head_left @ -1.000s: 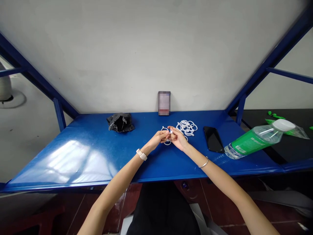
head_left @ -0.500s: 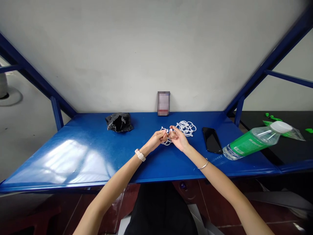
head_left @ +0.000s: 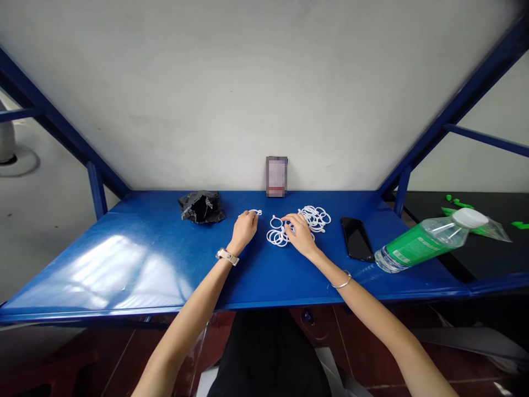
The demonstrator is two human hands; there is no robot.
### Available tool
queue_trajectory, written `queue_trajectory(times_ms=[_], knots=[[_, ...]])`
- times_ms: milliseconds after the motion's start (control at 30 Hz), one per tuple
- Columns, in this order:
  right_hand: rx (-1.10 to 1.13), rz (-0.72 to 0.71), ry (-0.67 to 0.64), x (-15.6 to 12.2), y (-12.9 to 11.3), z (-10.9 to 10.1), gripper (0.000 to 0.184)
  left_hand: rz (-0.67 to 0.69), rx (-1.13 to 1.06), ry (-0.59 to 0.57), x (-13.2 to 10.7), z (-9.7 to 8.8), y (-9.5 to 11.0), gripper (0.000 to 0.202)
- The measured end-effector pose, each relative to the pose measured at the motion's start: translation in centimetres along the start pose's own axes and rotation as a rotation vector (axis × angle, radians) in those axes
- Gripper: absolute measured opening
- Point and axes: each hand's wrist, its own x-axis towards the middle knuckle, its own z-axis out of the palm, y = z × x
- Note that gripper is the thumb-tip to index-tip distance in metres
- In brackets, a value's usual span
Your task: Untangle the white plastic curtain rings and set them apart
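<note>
i can't tell if my fingers (head_left: pixel 291 217) grip white rings (head_left: pixel 316 220), with black bag (head_left: pixel 202 207) left, phone (head_left: pixel 356 239) and bottle (head_left: pixel 427 241) right.

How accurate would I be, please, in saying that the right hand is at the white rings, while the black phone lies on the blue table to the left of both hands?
Not quite: the head view shows the black phone on the blue table to the right of both the left hand and the right hand, which is indeed at the white rings.
</note>
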Motion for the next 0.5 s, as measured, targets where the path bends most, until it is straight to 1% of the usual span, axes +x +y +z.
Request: queue_trajectory(times_ms=[100, 167, 233, 300, 400, 500], knots=[[-0.159, -0.058, -0.073, -0.1, 0.3, 0.6, 0.029, 0.001, 0.177, -0.051, -0.3, 0.3, 0.3, 0.026], [-0.230, -0.077, -0.098, -0.2, 0.7, 1.0, 0.031, -0.005, 0.229, -0.043, -0.4, 0.4, 0.4, 0.025], [-0.273, -0.082, -0.104, -0.2, 1.1, 1.3, 0.033, 0.000, 0.243, -0.012, -0.4, 0.5, 0.6, 0.025], [-0.300, -0.083, -0.121, -0.3, 1.4, 1.5, 0.034, 0.051, 0.229, 0.011, -0.3, 0.7, 0.9, 0.024], [-0.313, -0.078, -0.170, -0.4, 1.4, 1.7, 0.037, 0.158, 0.201, 0.004, -0.3, 1.4, 1.8, 0.024], [-0.299, -0.075, -0.202, -0.4, 1.0, 1.9, 0.035, 0.192, 0.221, -0.009, -0.5, 2.2, 2.8, 0.025]])
